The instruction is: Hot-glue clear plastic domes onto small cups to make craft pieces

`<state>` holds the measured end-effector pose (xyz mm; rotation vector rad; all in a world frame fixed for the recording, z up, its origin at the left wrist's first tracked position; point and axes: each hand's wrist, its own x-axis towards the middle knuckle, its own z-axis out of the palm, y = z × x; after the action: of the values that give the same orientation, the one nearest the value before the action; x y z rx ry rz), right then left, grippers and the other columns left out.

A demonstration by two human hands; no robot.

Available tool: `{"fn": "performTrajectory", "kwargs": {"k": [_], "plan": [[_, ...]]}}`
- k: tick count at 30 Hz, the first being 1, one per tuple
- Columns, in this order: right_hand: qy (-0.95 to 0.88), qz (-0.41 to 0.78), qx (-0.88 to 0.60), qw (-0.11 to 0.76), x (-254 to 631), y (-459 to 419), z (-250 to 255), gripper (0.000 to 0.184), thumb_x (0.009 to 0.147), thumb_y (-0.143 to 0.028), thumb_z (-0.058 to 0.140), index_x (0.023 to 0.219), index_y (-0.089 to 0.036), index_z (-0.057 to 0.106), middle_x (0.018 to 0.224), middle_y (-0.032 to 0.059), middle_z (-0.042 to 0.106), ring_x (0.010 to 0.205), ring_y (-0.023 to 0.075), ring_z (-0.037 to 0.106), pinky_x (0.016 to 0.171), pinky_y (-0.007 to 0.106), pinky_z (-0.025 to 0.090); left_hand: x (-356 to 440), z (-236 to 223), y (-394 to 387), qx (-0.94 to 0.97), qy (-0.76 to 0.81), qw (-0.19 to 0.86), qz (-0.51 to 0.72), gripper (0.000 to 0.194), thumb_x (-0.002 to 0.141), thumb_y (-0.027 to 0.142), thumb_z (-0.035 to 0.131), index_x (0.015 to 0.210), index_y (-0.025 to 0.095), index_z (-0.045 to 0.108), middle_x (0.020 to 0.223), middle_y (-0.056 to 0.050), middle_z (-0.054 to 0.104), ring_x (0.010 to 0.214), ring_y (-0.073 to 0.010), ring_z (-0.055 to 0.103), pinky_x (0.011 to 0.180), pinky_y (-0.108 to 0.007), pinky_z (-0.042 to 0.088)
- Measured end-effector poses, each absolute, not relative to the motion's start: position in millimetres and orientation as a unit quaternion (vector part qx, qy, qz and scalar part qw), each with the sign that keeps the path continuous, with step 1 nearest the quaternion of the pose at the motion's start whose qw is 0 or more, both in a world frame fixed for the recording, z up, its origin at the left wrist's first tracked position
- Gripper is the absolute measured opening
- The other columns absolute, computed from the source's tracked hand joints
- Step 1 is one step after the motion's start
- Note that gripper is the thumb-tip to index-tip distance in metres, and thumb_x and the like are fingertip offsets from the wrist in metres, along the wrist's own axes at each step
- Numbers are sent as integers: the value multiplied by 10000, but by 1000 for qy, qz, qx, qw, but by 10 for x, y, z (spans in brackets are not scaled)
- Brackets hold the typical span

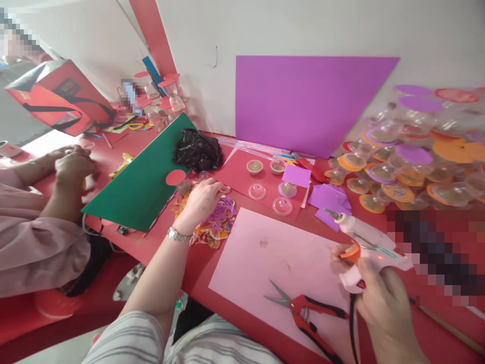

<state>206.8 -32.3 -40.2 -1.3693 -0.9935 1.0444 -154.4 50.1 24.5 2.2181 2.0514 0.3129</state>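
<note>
In my right hand [382, 293] is a white hot glue gun [373, 237] with an orange trigger, its metal nozzle pointing up and left. My fingers wrap its handle. My left hand [206, 199] reaches over a heap of purple and orange paper scraps [215, 227]. Its fingers are curled together, and what they grip, if anything, I cannot make out. Beside it stands a clear cup topped by a red paper disc [176, 177]. Clear plastic dome lids [282, 206] and small filled cups [255, 167] sit on a red sheet. Red-handled scissors [303, 308] lie spread on a pink sheet [238, 263].
Several stacked clear domes with coloured discs [379, 172] crowd the right. Purple paper squares [329, 199] lie near the glue gun. A green board [140, 182] and a black plastic bag [199, 150] stand left. Another person's hands [74, 164] work beyond the board.
</note>
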Motion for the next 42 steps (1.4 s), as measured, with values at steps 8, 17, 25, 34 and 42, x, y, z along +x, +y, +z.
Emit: {"fn": "performTrajectory", "kwargs": {"k": [8, 17, 25, 34, 42], "plan": [[-441, 433, -564, 548, 2060, -319, -396, 272, 829, -469, 689, 821, -198, 702, 839, 58, 739, 803, 219, 705, 738, 346, 588, -1434, 123, 458, 763, 643, 55, 32, 204, 948, 272, 557, 958, 163, 730, 964, -111, 692, 954, -249, 623, 902, -385, 479], [-495, 424, -540, 532, 2102, -332, -450, 250, 864, -446, 658, 899, -207, 727, 875, 66, 757, 830, 246, 720, 736, 369, 592, -1462, 124, 326, 758, 648, 67, 1, 122, 899, 289, 633, 908, 189, 701, 967, -88, 677, 1002, -260, 568, 880, -374, 419], [-476, 444, -540, 533, 2095, -309, -481, 258, 834, -458, 695, 887, -207, 723, 866, 56, 758, 847, 238, 727, 782, 372, 596, -1523, 173, 216, 760, 644, 86, 10, 96, 889, 257, 652, 867, 176, 698, 939, -81, 672, 966, -248, 549, 915, -393, 418], [-477, 432, -546, 537, 2087, -293, -540, 260, 835, -457, 707, 903, -207, 719, 854, 54, 766, 816, 226, 738, 712, 339, 610, -1378, 71, 92, 782, 621, 52, 12, 203, 945, 319, 584, 931, 195, 744, 989, -115, 658, 988, -281, 485, 868, -414, 398], [-485, 445, -536, 528, 2013, -283, -418, 287, 838, -485, 698, 854, -201, 740, 821, 65, 772, 781, 222, 743, 708, 337, 615, -1304, -69, 108, 772, 635, 11, 20, 210, 944, 301, 576, 854, 174, 716, 925, -129, 668, 984, -295, 515, 855, -436, 400]]}}
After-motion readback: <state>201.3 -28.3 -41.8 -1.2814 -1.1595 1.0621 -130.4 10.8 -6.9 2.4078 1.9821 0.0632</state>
